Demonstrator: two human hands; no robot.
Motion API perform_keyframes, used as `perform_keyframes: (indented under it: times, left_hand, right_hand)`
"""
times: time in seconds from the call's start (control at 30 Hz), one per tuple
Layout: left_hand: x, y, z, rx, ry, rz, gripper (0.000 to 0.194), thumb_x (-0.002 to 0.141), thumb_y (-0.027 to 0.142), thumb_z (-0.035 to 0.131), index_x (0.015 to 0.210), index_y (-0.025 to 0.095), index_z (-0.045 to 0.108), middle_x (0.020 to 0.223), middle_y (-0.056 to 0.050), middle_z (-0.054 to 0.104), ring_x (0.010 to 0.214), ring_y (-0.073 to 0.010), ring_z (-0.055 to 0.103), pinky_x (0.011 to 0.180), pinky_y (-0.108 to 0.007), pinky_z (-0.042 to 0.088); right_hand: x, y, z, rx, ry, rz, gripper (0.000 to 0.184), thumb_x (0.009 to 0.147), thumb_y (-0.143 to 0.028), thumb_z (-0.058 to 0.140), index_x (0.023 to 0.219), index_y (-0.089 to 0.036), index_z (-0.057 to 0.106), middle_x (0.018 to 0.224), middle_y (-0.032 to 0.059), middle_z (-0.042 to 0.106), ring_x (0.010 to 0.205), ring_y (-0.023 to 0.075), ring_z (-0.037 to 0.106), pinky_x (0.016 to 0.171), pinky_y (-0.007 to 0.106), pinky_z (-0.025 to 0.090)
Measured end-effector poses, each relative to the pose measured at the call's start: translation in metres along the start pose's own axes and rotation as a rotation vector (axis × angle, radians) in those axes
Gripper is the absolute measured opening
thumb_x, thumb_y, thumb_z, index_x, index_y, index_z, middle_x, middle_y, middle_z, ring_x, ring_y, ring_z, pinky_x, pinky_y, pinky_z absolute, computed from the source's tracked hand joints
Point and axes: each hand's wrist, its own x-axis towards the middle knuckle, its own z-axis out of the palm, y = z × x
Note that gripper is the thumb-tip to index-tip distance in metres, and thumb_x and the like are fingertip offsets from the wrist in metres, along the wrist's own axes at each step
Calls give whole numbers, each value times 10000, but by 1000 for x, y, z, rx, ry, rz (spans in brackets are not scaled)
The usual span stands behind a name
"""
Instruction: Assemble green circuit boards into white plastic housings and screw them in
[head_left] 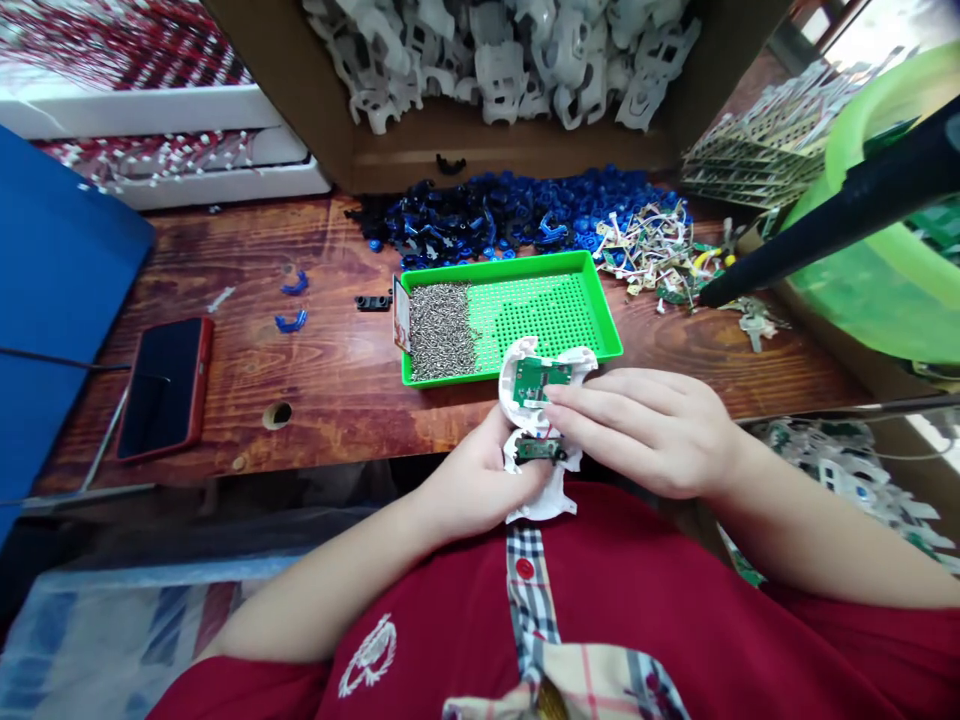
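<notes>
A white plastic housing [517, 408] is held close to my body, just in front of the bench edge. My left hand [480, 475] wraps round its left side, thumb lying across the lower part. Inside the upper part sits a green circuit board [534, 378]; a smaller dark green board [534, 449] lies lower down, with a bit of red wire between them. From the right, my right hand [645, 425] reaches over with its fingers together, fingertips pressed on the lower right of the upper board. Its thumb is hidden.
Behind the housing stands a green tray [611, 330] with small screws [442, 335]. Blue and black plastic parts [517, 215] and wired pieces [652, 245] lie beyond. A carton [420, 155] holds white shells. A phone [165, 385] lies left; a black bar [832, 225] slants in from the right.
</notes>
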Motion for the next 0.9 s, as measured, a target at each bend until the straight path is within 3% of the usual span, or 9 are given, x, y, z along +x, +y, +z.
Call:
perform_keyframes:
  times: [0.17,0.33,0.57,0.9]
  left_hand:
    - [0,-4,0,220,40,137,425,801,192,548,1213,146,458,1131,-81,623,969,-199,615,860,-303,494]
    - [1,-8,-3,360,1,259,410,809,173,528,1210,136,454,1173,-103,606,1018,-216,602,921,-333,478]
    - [3,-10,-6,397,-86,293,417,832,170,516,1230,83,426,1111,-123,617,992,-207,604,920,-330,482]
    - [1,-14,-9,457,-63,380,268,827,165,526,1091,125,498,1010,-95,627,913,-192,617,853,-325,513]
  right_hand:
    - [-6,-8,8,205,83,139,217,875,-135,494,1050,-94,614,1117,92,643,953,178,612,804,322,545]
    - [-10,-17,15,252,214,321,165,825,-150,595,975,-179,657,880,42,655,849,135,587,753,277,499]
    - [-14,-18,16,329,225,344,174,813,-141,601,961,-197,672,802,31,621,768,118,574,709,264,474]
    - [-13,-27,14,298,259,414,187,775,-92,642,948,-159,669,829,35,615,808,115,555,736,259,458]
